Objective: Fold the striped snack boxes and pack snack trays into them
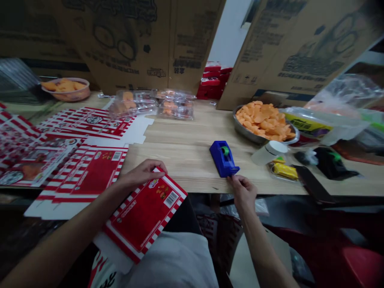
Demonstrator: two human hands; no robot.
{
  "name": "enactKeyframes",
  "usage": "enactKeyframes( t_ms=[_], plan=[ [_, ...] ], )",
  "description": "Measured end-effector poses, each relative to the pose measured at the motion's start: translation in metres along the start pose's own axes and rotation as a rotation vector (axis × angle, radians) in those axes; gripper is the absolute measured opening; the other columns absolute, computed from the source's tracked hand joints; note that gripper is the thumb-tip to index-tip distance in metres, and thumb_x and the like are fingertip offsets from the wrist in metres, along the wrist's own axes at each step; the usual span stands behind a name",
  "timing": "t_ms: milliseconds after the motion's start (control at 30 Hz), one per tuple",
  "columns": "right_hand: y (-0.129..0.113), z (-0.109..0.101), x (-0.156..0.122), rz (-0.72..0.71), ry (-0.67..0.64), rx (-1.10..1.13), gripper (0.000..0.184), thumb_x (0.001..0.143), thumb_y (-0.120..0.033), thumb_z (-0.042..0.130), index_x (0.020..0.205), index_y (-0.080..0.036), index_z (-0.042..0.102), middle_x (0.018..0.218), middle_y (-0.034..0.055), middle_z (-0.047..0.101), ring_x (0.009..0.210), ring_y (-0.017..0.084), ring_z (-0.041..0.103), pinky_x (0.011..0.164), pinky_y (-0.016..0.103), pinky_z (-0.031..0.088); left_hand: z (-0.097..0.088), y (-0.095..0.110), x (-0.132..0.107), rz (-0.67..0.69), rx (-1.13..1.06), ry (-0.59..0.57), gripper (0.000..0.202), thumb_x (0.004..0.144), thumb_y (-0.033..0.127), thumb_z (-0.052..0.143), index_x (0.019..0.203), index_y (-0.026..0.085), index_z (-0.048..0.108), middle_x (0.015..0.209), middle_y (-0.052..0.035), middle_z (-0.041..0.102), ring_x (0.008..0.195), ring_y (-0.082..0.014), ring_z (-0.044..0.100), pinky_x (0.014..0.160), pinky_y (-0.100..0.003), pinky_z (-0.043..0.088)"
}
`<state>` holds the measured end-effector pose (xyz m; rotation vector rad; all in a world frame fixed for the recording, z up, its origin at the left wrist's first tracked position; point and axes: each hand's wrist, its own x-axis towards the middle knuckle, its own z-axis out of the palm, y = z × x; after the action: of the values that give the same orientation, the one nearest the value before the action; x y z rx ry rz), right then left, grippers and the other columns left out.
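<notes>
The left hand is holding a red-striped carton blank off the wooden counter's near edge, spread across its top corner, while the right hand is pinching a blue tape dispenser – right at that edge.

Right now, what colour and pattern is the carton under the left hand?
The carton is red with red-and-white striped edges; head view.

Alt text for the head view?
The left hand holds a flat red-and-white striped carton at the table edge. The right hand touches a blue tape dispenser. Beyond sits a metal bowl of orange chips.
</notes>
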<state>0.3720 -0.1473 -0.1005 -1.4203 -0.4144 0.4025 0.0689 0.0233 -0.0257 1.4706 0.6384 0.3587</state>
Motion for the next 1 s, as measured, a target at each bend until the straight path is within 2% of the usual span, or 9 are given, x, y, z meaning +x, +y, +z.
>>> enactKeyframes(
  t_ms=[100, 233, 267, 333, 400, 533, 767, 867, 1000],
  plan=[
    [-0.02, 0.014, -0.018, 0.061, -0.253, -0.061, 0.024, 0.069, -0.038, 0.071, 0.066, -0.018, 0.058, 0.067, -0.0024, 0.054, 0.064, 0.013, 0.054, 0.071, 0.032, 0.05, 0.003, -0.001, 0.004, -0.059, -0.02, -0.146, 0.018, 0.068, 0.032, 0.072, 0.072, 0.015, 0.066, 0.059, 0.0012, 0.063, 0.052, -0.0106, 0.055, 0.051, -0.019, 0.041],
    [-0.061, 0.057, -0.044, -0.016, -1.054, -0.291, 0.026, 0.08, -0.04, 0.062, 0.067, -0.018, 0.059, 0.069, -0.0006, 0.055, 0.066, 0.014, 0.052, 0.065, 0.027, 0.045, 0.008, -0.004, 0.007, -0.093, 0.019, -0.292, 0.017, 0.068, 0.031, 0.071, 0.074, 0.015, 0.068, 0.063, -0.0004, 0.066, 0.054, -0.0116, 0.057, 0.054, -0.02, 0.043],
    [-0.069, 0.07, -0.048, -0.056, -1.219, -0.344, 0.026, 0.081, -0.039, 0.06, 0.067, -0.018, 0.059, 0.068, -0.0007, 0.055, 0.066, 0.013, 0.051, 0.064, 0.026, 0.044, 0.008, -0.005, 0.007, -0.091, 0.027, -0.309, 0.016, 0.068, 0.03, 0.071, 0.074, 0.016, 0.068, 0.063, -0.0006, 0.066, 0.054, -0.0118, 0.058, 0.054, -0.021, 0.043],
    [-0.078, 0.092, -0.053, -0.144, -1.424, -0.441, 0.023, 0.083, -0.034, 0.057, 0.068, -0.018, 0.058, 0.068, -0.0015, 0.056, 0.066, 0.012, 0.05, 0.062, 0.024, 0.041, 0.009, -0.007, 0.008, -0.083, 0.026, -0.328, 0.015, 0.068, 0.029, 0.071, 0.075, 0.016, 0.069, 0.065, -0.0007, 0.067, 0.055, -0.0118, 0.058, 0.054, -0.021, 0.043],
    [-0.079, 0.107, -0.055, -0.222, -1.497, -0.517, 0.019, 0.083, -0.028, 0.056, 0.068, -0.018, 0.057, 0.067, -0.0024, 0.055, 0.064, 0.011, 0.048, 0.059, 0.022, 0.039, 0.01, -0.009, 0.009, -0.075, 0.008, -0.345, 0.013, 0.069, 0.028, 0.07, 0.076, 0.017, 0.07, 0.066, -0.0008, 0.069, 0.055, -0.0116, 0.058, 0.055, -0.021, 0.043],
    [-0.07, 0.12, -0.058, -0.29, -1.494, -0.603, 0.017, 0.079, -0.025, 0.06, 0.065, -0.017, 0.056, 0.06, -0.0047, 0.049, 0.056, 0.009, 0.041, 0.051, 0.021, 0.031, 0.011, -0.012, 0.005, -0.052, -0.031, -0.319, 0.009, 0.067, 0.024, 0.071, 0.074, 0.018, 0.071, 0.07, -0.0009, 0.07, 0.06, -0.011, 0.059, 0.058, -0.02, 0.044],
    [-0.06, 0.128, -0.056, -0.118, -1.457, -0.644, 0.028, 0.072, -0.036, 0.069, 0.058, -0.016, 0.056, 0.051, -0.0056, 0.049, 0.049, 0.007, 0.039, 0.045, 0.02, 0.027, 0.011, -0.004, -0.003, -0.096, -0.134, -0.281, 0.012, 0.066, 0.025, 0.074, 0.073, 0.017, 0.071, 0.059, 0.0015, 0.066, 0.048, -0.0081, 0.053, 0.048, -0.018, 0.04],
    [-0.062, 0.13, -0.055, 0.061, -1.42, -0.494, 0.031, 0.066, -0.041, 0.074, 0.064, -0.015, 0.058, 0.056, -0.005, 0.053, 0.051, 0.008, 0.043, 0.047, 0.019, 0.031, 0.009, 0.006, -0.005, -0.051, -0.096, -0.269, 0.014, 0.066, 0.027, 0.074, 0.073, 0.015, 0.071, 0.058, 0.0019, 0.065, 0.049, -0.0075, 0.051, 0.048, -0.016, 0.038],
    [-0.056, 0.131, -0.065, 0.582, -1.536, -0.085, 0.056, 0.048, -0.058, 0.079, 0.08, -0.015, 0.063, 0.069, -0.0009, 0.062, 0.06, 0.012, 0.056, 0.058, 0.025, 0.045, 0.007, 0.025, -0.01, 0.013, -0.05, -0.28, 0.014, 0.069, 0.028, 0.072, 0.078, 0.016, 0.071, 0.066, -0.0003, 0.067, 0.056, -0.01, 0.055, 0.054, -0.019, 0.043]
  ],
)
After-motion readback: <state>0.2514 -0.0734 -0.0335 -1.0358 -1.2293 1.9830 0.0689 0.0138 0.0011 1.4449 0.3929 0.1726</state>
